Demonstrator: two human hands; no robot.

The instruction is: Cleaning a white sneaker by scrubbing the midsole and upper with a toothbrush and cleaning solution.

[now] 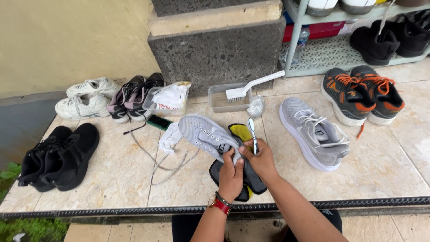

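Grey laceless shoe [207,134]: held above the tiled ledge [134,179] near its front edge, heel gripped in the closed left hand [231,175]. Right hand [261,160]: just beside it, pinching a toothbrush [252,134] upright. Around: insoles [251,179] beneath, loose laces [163,163] left, matching shoe [313,132] right, brush tray [226,99] behind.

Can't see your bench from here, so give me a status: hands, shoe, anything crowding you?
Left hand grips the grey shoe at its heel. Right hand holds a small brush upright. Insoles lie beneath; loose laces alongside.
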